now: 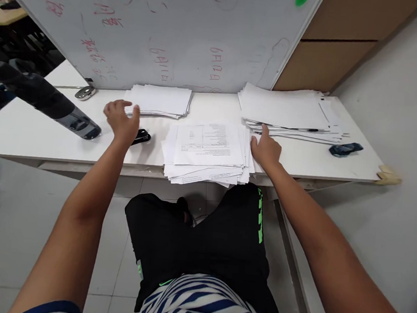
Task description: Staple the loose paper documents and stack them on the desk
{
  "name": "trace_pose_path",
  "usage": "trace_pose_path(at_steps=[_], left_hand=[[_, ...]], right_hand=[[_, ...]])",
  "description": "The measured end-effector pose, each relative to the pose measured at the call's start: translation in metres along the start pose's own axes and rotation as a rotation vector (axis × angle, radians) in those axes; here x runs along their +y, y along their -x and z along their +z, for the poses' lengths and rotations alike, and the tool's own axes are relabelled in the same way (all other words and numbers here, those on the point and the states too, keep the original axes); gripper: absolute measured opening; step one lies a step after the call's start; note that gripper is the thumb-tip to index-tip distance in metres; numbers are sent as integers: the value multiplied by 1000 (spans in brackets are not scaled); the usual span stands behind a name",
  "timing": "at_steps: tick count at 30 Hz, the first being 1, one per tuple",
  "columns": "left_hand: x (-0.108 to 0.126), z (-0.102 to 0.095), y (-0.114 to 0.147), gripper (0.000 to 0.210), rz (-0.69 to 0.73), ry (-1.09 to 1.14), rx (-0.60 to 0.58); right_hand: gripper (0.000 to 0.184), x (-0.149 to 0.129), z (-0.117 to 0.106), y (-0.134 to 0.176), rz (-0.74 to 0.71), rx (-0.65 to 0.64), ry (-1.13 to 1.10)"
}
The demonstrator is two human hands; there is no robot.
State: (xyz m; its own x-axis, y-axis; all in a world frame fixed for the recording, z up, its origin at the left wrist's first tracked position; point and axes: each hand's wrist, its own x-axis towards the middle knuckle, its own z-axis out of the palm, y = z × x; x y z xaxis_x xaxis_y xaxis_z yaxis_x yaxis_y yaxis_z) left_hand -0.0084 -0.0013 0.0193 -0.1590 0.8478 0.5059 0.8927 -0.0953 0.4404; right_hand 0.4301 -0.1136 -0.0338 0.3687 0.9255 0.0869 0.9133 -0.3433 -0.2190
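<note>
My left hand hovers with spread fingers at the near left corner of a paper stack, holding nothing. Just beside its wrist lies a small black object that looks like a stapler. A loose pile of printed sheets rests in front of me, its near edge sticking out over the desk edge. My right hand is at the right side of this pile, thumb and index finger apart. Its index fingertip reaches the near edge of a larger paper stack. Whether it touches the sheets is hard to tell.
A whiteboard with red writing stands behind the white desk. A dark cylindrical object leans at left, near a computer mouse. A pen lies by the right stack, with a dark crumpled item farther right.
</note>
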Motion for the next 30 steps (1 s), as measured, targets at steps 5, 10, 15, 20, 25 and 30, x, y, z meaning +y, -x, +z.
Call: trace_pose_path(at_steps=[5,10,15,20,25,30], left_hand=[[51,42,-22,44,396,-139,-361],[82,77,-31,49,430,-250,-524],[91,91,-36,55,340,-301,-538],[88,97,-41,50,160,-215,-546],[90,99,-45,39,139,-228,-541],[95,99,-40,40,279,-341,-543]], right_hand=[[65,-1,-3,-1,7,-22,-5],[62,-2,-6,-3,12,-54,-21],[62,-1,-7,-5,2,-69,-31],[62,0,-5,-6,-1,-86,-56],[62,1,-2,-7,-10,-76,-53],[61,2,-3,-6,-11,-68,-41]])
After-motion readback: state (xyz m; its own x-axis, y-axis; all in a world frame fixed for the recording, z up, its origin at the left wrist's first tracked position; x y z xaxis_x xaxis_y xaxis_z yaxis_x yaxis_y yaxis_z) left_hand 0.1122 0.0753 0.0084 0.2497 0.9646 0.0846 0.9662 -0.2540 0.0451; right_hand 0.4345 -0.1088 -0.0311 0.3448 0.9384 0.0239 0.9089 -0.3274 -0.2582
